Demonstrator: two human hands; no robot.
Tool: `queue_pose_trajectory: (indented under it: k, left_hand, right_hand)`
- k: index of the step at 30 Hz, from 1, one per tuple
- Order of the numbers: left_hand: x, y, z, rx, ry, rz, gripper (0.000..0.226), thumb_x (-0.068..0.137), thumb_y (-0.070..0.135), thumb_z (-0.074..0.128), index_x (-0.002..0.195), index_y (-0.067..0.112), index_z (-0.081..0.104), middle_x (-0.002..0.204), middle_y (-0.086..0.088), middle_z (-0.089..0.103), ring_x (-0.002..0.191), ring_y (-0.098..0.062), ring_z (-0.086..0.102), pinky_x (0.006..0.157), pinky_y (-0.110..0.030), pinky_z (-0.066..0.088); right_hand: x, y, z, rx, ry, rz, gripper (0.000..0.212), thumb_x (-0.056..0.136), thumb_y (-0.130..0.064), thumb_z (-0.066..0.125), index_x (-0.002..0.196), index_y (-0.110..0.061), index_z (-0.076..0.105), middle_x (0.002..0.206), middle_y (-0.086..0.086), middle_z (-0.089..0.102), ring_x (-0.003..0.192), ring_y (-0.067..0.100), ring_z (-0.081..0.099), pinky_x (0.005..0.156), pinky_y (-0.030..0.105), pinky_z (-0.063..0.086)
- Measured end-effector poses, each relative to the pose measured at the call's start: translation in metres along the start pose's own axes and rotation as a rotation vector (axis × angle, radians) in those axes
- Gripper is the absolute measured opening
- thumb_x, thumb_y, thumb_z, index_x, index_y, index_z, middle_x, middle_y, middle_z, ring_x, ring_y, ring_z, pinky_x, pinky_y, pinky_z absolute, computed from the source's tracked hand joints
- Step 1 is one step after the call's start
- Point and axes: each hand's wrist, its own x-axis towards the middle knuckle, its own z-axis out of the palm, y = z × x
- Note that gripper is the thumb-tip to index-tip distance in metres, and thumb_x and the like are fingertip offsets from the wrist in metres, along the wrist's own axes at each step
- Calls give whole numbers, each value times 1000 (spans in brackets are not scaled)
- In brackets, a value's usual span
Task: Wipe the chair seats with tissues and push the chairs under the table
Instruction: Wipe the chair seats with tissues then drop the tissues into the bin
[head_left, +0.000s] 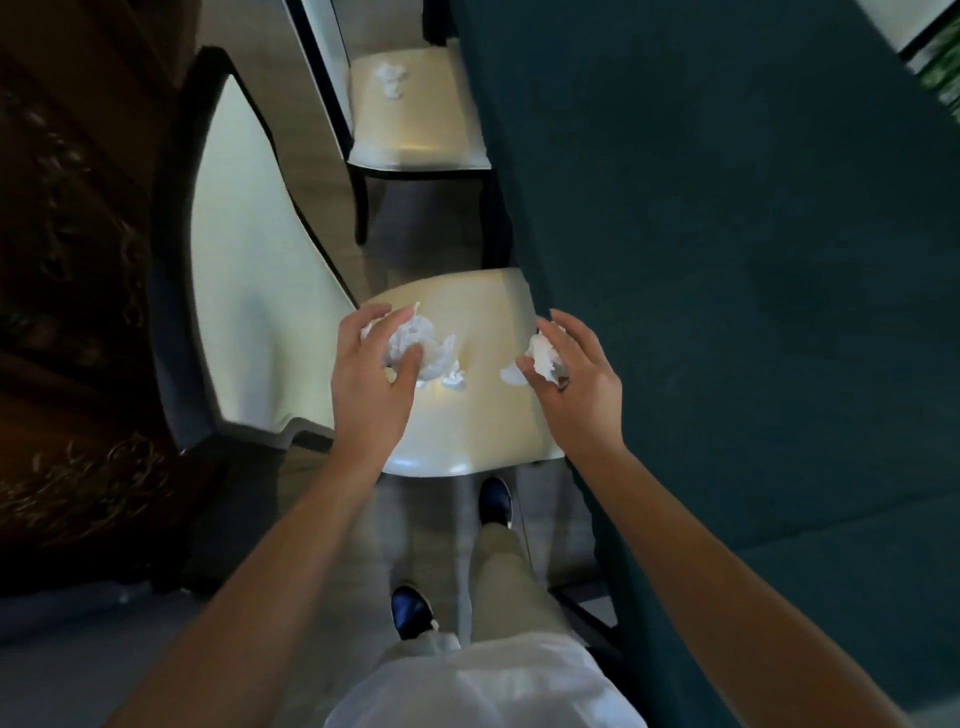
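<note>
Over the near seat (467, 415), both hands. Left hand (371, 374) curled around a crumpled tissue (415, 345) at 10 o'clock of the seat; right hand (576, 371) pinching a second tissue (543, 358) at 2 o'clock, beside the table (727, 260). On the far seat (415, 114), at 12 o'clock, a third wad (392, 78), well apart from the hands.

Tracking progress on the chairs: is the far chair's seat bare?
No, a crumpled tissue lies on the far chair's seat.
</note>
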Motion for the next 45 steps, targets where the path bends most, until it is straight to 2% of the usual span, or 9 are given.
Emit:
queue_pose_trajectory:
  k: [4,8,15,21,25,29,35,40,45]
  left_hand:
    - [40,-15,33,63,-25,-50,39,95,9,67,133,22,66,138,-1,51,119,1,51,97,-13,47]
    - [74,-29,55,96,-13,-172,38,95,10,65,131,23,67,139,1,51,119,-5,55,97,-23,50]
    - [113,-55,72,180,-8,-247,39,94,8,64,130,21,68,138,-1,53,113,15,47,92,0,36]
    - [148,-87,76,213,-68,-236,38,94,5,64,130,16,67,135,-9,55,120,-11,54,93,1,35]
    - [166,-126,94,259,-219,-270,41,91,0,64,129,13,68,135,-13,54,121,-21,57,98,-9,36]
    - [164,-167,125,272,-346,-326,39,91,1,64,129,12,68,134,-15,54,119,-25,59,95,-8,33]
    - [134,-224,173,270,-391,-392,36,94,5,64,129,13,67,137,-12,53,117,-21,59,86,9,27]
    - [113,-249,213,244,-309,-590,35,95,5,63,128,16,67,138,-8,54,118,-20,60,86,3,30]
    - [102,-274,234,254,-333,-593,36,96,6,62,130,19,67,141,-5,52,119,-17,59,92,-4,32]
  right_hand:
    - [53,30,30,13,-112,45,50,97,-38,71,142,-19,61,153,-5,51,124,17,62,98,39,57]
    - [103,53,59,53,-191,52,50,98,-39,71,142,-18,61,153,-5,51,123,17,63,98,40,57]
    - [151,79,89,83,-257,50,48,97,-39,71,141,-20,62,152,-7,52,123,10,60,92,39,60]
    - [156,89,126,58,-264,109,48,96,-38,73,140,-20,63,152,-4,53,122,15,63,90,38,61]
    - [147,101,160,4,-302,143,48,96,-36,74,139,-18,64,151,-1,55,116,17,66,93,33,59]
    - [137,126,202,-56,-372,204,49,96,-34,73,141,-16,63,153,1,53,125,21,63,101,38,56]
    - [120,166,264,-189,-518,244,51,99,-38,68,145,-18,59,158,3,48,135,22,57,109,35,48]
    - [125,185,300,-329,-647,199,54,101,-42,63,149,-19,54,161,3,44,140,22,52,111,37,49]
    - [125,197,319,-402,-690,151,55,99,-37,69,148,-19,54,160,4,45,137,25,53,107,40,51]
